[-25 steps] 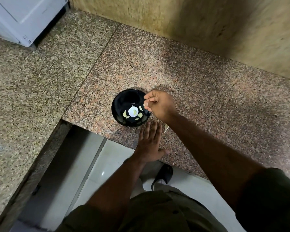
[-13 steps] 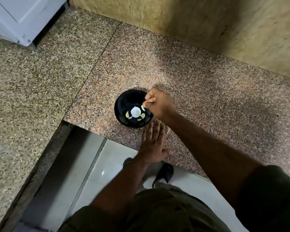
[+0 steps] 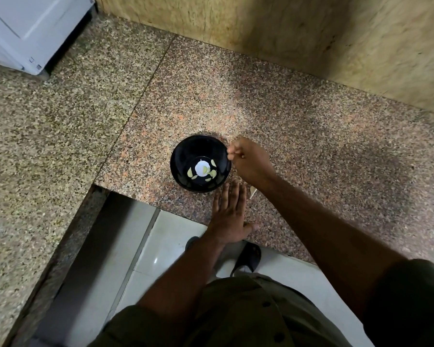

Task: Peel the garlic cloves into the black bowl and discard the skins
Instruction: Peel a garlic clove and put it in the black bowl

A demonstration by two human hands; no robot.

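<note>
The black bowl point(image 3: 179, 156) stands near the granite counter's front edge and holds several peeled pale garlic cloves point(image 3: 190, 173). A bright glare spot sits at its bottom. My right hand point(image 3: 251, 162) hovers at the bowl's right rim with its fingers curled, pinching a small pale piece of garlic. Whether that piece is clove or skin I cannot tell. My left hand point(image 3: 229, 211) lies flat on the counter just in front of the bowl, fingers straight and holding nothing. A pale scrap of garlic skin point(image 3: 252, 192) peeks out beside my right wrist.
The speckled counter point(image 3: 311, 136) runs in an L, with a lighter slab on the left point(image 3: 35, 126). A white appliance point(image 3: 33, 28) stands at the back left. Tan stone walls point(image 3: 286, 28) close the back. Below the edge are white floor tiles and a black sandal point(image 3: 248, 256).
My right hand has drawn back slightly from over the bowl to its right rim. My left hand has stayed flat on the counter.
</note>
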